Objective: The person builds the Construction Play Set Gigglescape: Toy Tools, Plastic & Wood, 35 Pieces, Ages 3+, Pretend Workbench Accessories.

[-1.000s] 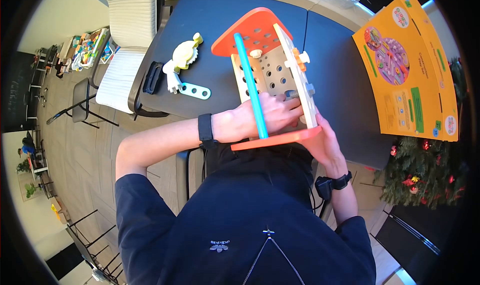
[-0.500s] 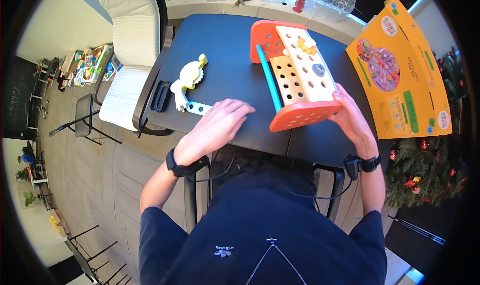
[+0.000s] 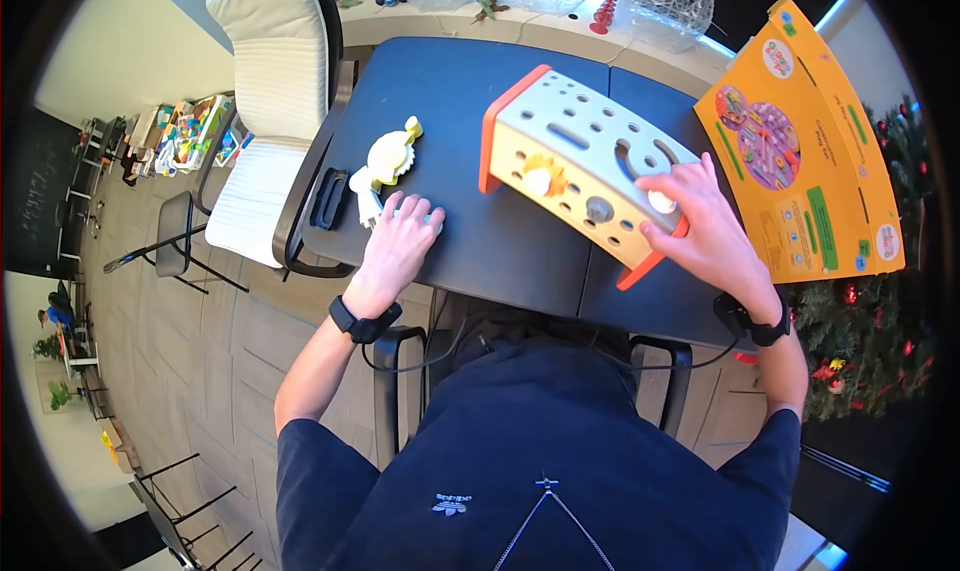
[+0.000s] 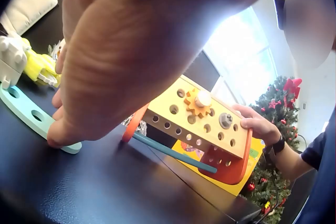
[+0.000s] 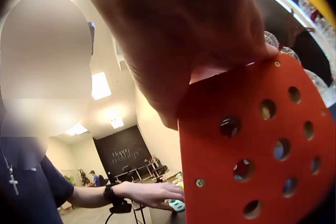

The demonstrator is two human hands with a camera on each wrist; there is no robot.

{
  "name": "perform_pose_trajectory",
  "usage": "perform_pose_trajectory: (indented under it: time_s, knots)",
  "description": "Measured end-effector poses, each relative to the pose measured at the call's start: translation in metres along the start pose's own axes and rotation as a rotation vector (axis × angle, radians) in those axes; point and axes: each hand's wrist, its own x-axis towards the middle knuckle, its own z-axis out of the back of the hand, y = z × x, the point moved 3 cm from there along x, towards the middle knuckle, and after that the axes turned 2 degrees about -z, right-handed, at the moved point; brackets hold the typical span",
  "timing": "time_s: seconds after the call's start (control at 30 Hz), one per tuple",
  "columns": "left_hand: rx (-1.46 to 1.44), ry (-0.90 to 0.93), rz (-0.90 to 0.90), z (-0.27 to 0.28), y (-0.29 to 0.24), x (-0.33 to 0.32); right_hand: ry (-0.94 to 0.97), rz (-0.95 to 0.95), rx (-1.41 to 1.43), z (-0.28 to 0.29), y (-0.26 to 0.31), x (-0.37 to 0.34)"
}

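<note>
A wooden toy workbench [image 3: 590, 136] with red end panels [image 5: 252, 145] stands tilted over the right of the table. On its side are an orange gear [image 4: 197, 106] with a white bolt head and a grey bolt [image 4: 226, 120]. My right hand [image 3: 705, 216] grips its near right corner, thumb on the side and fingers over the top. My left hand [image 3: 397, 246] reaches down over a teal strip with holes [image 4: 37, 115], fingers fairly straight, touching its end. Beside it lie a white toy piece [image 4: 11, 58] and a pale yellow toothed piece [image 3: 392, 158].
A black tray-like piece [image 3: 329, 199] lies at the table's left edge, near a white cushioned chair [image 3: 270, 121]. An orange-yellow box [image 3: 800, 161] stands at the right, with a decorated tree [image 3: 865, 341] beyond it. Glass ornaments line the sill [image 3: 530, 29] behind the table.
My left hand came out of the workbench and moved left to the teal strip. The workbench turned so its slotted panel faces up, and my right hand shifted from its lower side to its top.
</note>
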Motion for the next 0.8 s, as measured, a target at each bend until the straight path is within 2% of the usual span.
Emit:
perform_pose_trajectory:
  time_s: [0.2, 0.3, 0.43, 0.53, 0.6, 0.7, 0.8]
  knots:
    - [-0.198, -0.029, 0.014, 0.002, 0.006, 0.013, 0.118, 0.178, -0.133, -0.008, 0.006, -0.003]
    - [-0.435, -0.039, 0.079, 0.023, 0.022, 0.024, 0.162, 0.263, -0.130, -0.017, -0.006, -0.008]
    - [-0.554, -0.139, 0.198, 0.085, 0.022, 0.033, 0.159, 0.301, -0.172, -0.012, -0.007, -0.007]
    - [-0.470, -0.325, 0.112, 0.122, 0.012, 0.037, 0.134, 0.319, -0.245, -0.008, -0.007, -0.008]
    - [-0.474, -0.294, 0.002, 0.135, 0.001, 0.041, 0.088, 0.348, -0.323, -0.004, -0.006, -0.007]
    - [-0.535, -0.255, -0.182, 0.138, -0.021, 0.050, 0.083, 0.253, -0.381, -0.003, -0.009, -0.004]
    - [-0.487, -0.249, -0.262, 0.127, -0.027, 0.064, 0.032, 0.207, -0.410, -0.004, -0.006, -0.004]
